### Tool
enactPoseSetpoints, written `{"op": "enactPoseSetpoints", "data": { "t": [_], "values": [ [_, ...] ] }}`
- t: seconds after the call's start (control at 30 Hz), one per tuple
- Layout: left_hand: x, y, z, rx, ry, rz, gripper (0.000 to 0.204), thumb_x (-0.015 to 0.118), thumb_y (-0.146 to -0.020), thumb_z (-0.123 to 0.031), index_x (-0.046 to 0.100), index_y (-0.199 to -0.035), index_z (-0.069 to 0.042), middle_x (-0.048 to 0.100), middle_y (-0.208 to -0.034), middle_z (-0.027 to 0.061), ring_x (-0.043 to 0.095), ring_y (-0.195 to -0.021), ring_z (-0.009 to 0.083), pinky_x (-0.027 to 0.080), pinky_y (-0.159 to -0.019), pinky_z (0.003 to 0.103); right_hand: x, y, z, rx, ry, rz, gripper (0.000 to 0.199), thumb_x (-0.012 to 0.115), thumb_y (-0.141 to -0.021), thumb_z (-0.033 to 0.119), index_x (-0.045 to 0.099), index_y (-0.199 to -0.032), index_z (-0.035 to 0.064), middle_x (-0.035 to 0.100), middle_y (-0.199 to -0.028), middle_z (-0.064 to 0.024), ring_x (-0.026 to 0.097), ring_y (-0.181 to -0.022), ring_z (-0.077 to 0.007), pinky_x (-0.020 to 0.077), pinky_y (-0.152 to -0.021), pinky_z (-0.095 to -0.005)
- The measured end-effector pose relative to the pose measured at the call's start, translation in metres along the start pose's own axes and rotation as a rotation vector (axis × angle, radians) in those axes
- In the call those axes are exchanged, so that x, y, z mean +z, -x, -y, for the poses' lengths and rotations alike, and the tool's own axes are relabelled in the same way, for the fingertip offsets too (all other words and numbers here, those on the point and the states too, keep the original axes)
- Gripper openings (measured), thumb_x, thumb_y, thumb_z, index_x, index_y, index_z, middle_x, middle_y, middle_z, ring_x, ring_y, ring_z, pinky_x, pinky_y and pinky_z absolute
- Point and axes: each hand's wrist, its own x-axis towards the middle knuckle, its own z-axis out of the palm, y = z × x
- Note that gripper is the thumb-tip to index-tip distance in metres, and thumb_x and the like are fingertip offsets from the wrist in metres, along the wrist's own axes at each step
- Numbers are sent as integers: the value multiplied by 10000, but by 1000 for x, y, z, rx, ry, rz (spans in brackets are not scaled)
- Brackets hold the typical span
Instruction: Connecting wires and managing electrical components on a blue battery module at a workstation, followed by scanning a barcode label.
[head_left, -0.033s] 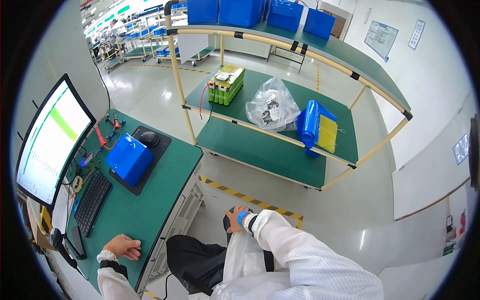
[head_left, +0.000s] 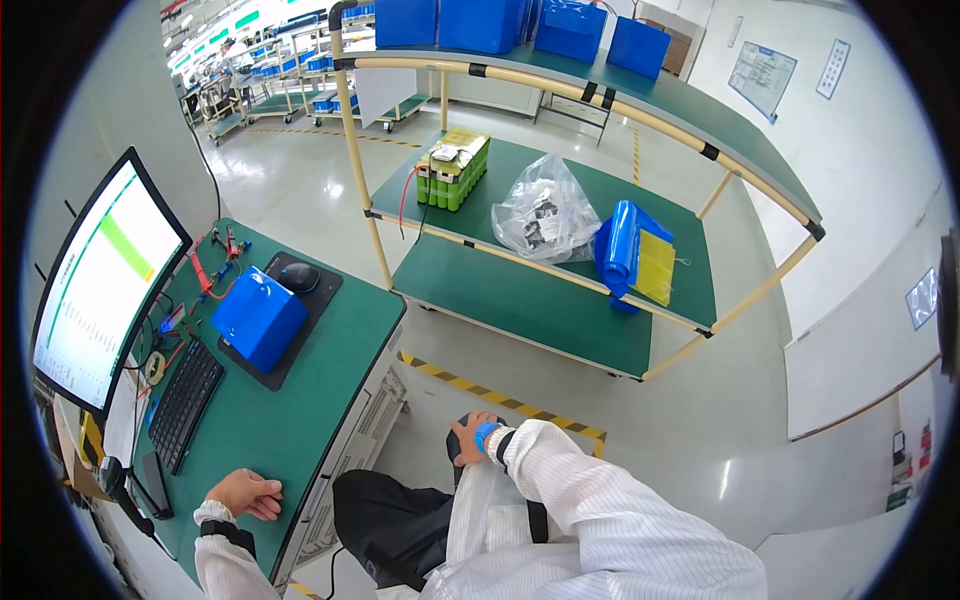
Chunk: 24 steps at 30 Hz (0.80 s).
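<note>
My left hand (head_left: 245, 494) rests on the green tabletop near its front edge, fingers loosely curled and no object visible in it. My right hand (head_left: 470, 438) lies over my dark-trousered knee, a blue band around its wrist; it holds nothing that I can see. Ahead of my left hand, the black keyboard (head_left: 186, 405) lies below the monitor (head_left: 105, 285). A blue-wrapped block (head_left: 260, 318) sits on the black mouse pad (head_left: 318, 318), beside the mouse (head_left: 298, 277). A handheld scanner (head_left: 118, 482) stands at the table's left side.
Across the aisle, a tubular cart (head_left: 520, 290) carries a green battery pack (head_left: 453, 172) with red and black leads, a clear plastic bag (head_left: 545, 215) and blue rolled film (head_left: 622, 245). Blue-wrapped blocks (head_left: 568, 28) line its top shelf. Striped tape (head_left: 480, 390) marks the floor.
</note>
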Motion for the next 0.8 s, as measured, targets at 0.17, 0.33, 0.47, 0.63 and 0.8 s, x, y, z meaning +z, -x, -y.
{"op": "enactPoseSetpoints", "data": {
  "t": [0.17,0.33,0.47,0.63,0.8],
  "values": [
    [2,-2,-4,-2,-1,3,339,709,-887,-270,653,-905,64,700,-773,183,694,-629,266,597,-623,348,2,0,-5,-7,-10,-15,1011,698,-700,594,271,-1525,196,310,-1412,-403,332,-1292,-572,276,-1047,-644],
    [0,-2,-1,-13,19,-4,344,714,-885,-273,651,-911,64,701,-781,181,697,-645,262,598,-631,342,2,-3,-5,-5,-11,-32,1000,713,-686,588,302,-1513,204,315,-1405,-406,342,-1282,-574,287,-1040,-640],
    [-5,-3,13,-1,-3,5,379,713,-883,-316,656,-932,55,709,-822,169,702,-684,248,594,-652,340,2,-8,1,-51,-3,-60,1012,720,-668,602,314,-1506,206,362,-1388,-389,378,-1282,-540,318,-1036,-625],
    [0,-7,-1,17,-93,64,421,699,-886,-397,675,-952,18,719,-859,126,705,-749,211,576,-692,302,4,-3,-19,-64,6,-16,973,676,-707,653,327,-1489,189,367,-1411,-360,387,-1300,-526,317,-1055,-605],
    [4,9,0,24,-47,16,397,701,-889,-377,686,-902,19,715,-840,115,700,-725,207,578,-692,302,4,-2,-11,-73,32,12,995,651,-728,661,281,-1520,185,338,-1421,-383,339,-1319,-542,289,-1071,-605]
  ]
}}
